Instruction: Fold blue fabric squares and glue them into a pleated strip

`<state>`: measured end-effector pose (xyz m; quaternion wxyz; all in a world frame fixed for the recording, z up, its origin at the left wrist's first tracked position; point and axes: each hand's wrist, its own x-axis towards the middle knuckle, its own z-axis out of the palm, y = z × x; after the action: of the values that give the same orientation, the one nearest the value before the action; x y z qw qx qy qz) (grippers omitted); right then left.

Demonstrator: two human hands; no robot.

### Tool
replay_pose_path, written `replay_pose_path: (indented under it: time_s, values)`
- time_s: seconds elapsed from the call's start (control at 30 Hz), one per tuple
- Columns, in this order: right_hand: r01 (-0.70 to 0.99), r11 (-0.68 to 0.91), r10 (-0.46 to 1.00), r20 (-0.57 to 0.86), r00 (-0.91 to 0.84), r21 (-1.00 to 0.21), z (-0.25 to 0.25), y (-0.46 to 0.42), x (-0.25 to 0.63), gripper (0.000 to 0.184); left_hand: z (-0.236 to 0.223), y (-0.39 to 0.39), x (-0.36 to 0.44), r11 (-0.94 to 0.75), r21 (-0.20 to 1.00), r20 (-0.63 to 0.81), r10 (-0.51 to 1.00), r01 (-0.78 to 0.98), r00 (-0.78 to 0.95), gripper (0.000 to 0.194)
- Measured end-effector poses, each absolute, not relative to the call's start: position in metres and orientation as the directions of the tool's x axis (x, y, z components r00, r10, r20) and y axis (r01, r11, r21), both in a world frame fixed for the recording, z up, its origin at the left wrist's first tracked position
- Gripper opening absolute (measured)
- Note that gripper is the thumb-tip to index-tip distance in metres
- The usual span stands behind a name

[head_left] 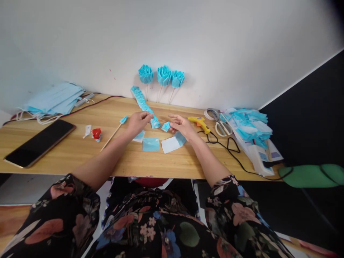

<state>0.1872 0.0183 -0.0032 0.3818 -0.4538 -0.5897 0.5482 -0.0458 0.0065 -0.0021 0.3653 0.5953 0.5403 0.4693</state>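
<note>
My right hand point(181, 126) pinches a small folded blue petal point(166, 126) between thumb and finger, its other fingers stretched out above. My left hand point(139, 122) has its fingertips closed together over the near end of a row of overlapping folded blue petals point(142, 102); what they hold, if anything, is hidden. Below the hands lie a cut blue square point(151, 144), a white-and-blue piece point(170, 144) and another partly covered piece point(139, 136). A thin stick with a blue tip point(123, 120) lies left of my left forearm.
Three blue flowers point(163, 75) on sticks lean at the wall. A yellow glue gun point(200, 123), its black cord, scissors point(223, 128) and a blue-white pile point(248, 123) lie right. Face masks point(57, 99), a phone point(40, 143) and a red wrapper point(96, 134) lie left.
</note>
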Motion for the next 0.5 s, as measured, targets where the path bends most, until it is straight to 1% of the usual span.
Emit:
replay_pose_path:
  time_s: [0.13,0.2,0.3,0.4,0.5]
  values:
    - [0.184,-0.08,0.932,-0.139,-0.335,-0.98,-0.001,0.02,0.189,0.051,-0.002,0.009,-0.047,-0.168,0.95,0.18,0.983,0.264,-0.02,0.013]
    - [0.246,-0.097,0.918,-0.182,-0.354,-0.964,0.0,0.02,0.189,0.053,-0.002,0.008,-0.047,-0.172,0.944,0.185,0.983,0.28,-0.017,0.015]
    - [0.287,-0.092,0.916,-0.194,-0.352,-0.953,0.001,0.018,0.186,0.053,-0.001,0.005,-0.046,-0.197,0.926,0.207,0.978,0.323,0.002,0.018]
    - [0.244,-0.091,0.915,-0.178,-0.362,-0.965,0.004,0.015,0.185,0.049,0.0,0.002,-0.044,-0.217,0.916,0.22,0.975,0.337,0.031,0.018]
    - [0.16,-0.133,0.92,-0.182,-0.348,-0.978,0.008,0.012,0.184,0.047,0.001,-0.001,-0.043,-0.214,0.929,0.196,0.977,0.303,0.087,0.018]
